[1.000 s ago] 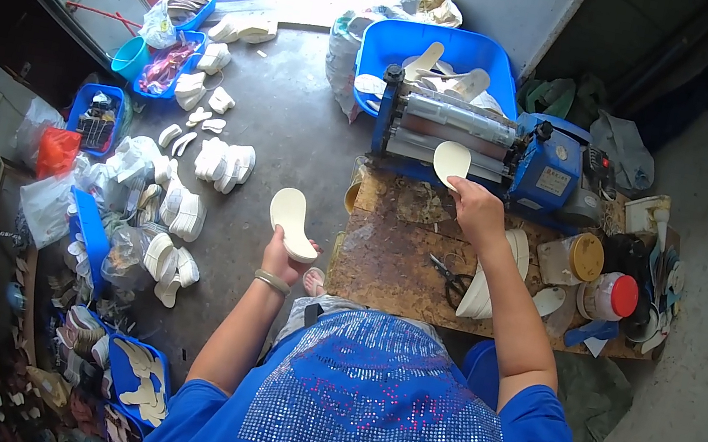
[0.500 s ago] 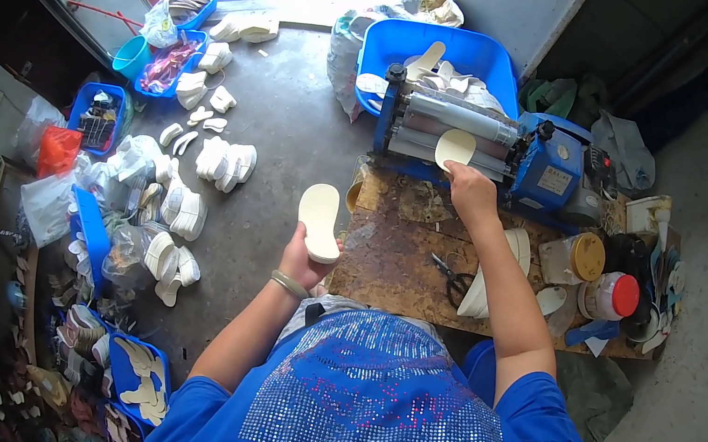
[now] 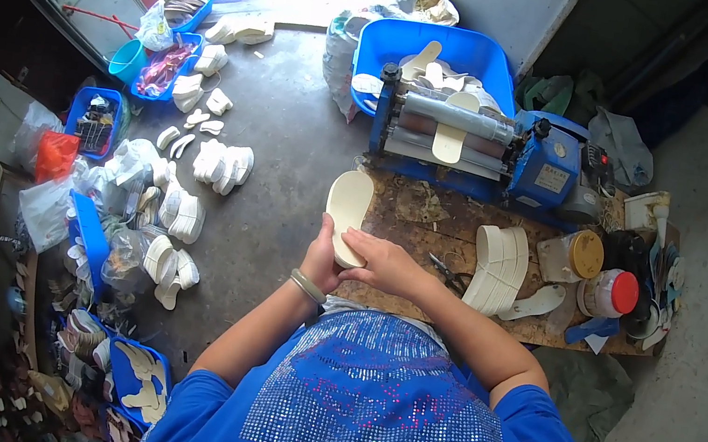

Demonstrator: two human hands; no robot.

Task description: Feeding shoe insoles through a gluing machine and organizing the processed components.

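Only the head view here, looking straight down. Both hands are on one cream shoe insole (image 3: 348, 211), held out over the near left edge of the wooden workbench (image 3: 427, 234). The left hand (image 3: 321, 260) cups the insole's near end from underneath on the left side, fingers wrapped under it so I can't tell exactly how they sit. The right hand (image 3: 380, 259) lies over the same end from the right, fingers together and pressed flat on the insole, thumb tucked beside it. So it's pinched between the two hands, with the far end pointing away toward the machine.

Further back on the bench sits a blue roller machine (image 3: 482, 139), and another pale insole (image 3: 452, 130) lies across its rollers. Behind that is a blue tub (image 3: 385, 47) with more insoles in it. To the right of the hands there's a pair of scissors (image 3: 449, 274), then a stack of insoles (image 3: 498, 265) standing on edge, a yellow-lidded jar (image 3: 573, 256) and a red-lidded jar (image 3: 611, 293). On the concrete floor to the left, lots of white insole piles (image 3: 222, 165) and small blue crates (image 3: 95, 119).
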